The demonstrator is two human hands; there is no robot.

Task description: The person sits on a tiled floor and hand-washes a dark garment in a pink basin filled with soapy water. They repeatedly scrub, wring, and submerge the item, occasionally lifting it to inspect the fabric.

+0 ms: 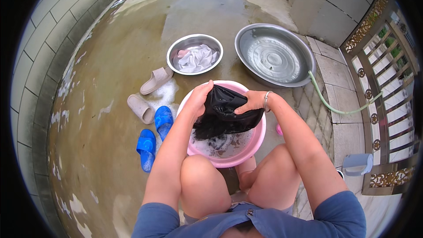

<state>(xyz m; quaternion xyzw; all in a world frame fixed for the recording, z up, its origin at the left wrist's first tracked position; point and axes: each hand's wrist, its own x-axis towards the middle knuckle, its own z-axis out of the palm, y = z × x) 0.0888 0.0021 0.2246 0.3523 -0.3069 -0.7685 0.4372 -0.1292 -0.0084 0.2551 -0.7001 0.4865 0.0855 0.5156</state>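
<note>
A wet black garment [228, 115] is stretched between my two hands over a pink plastic basin [259, 138]. Its upper edge is gripped on the left by my left hand [199, 100]. On the other side my right hand [252, 101], with a silver bangle at the wrist, pinches the cloth with the thumb in front. The lower part of the garment hangs into the basin, where soapy water [231, 145] with foam shows below it. Whether the garment's lowest part lies under the water is hard to tell.
Beyond the basin stand a small metal basin [172, 58] holding white cloth [198, 58] and a large metal basin [274, 53] with water. A green hose [330, 107] reaches the large one. Beige slippers [157, 80] and blue slippers [146, 148] lie left. A grey-blue dipper [357, 164] sits right.
</note>
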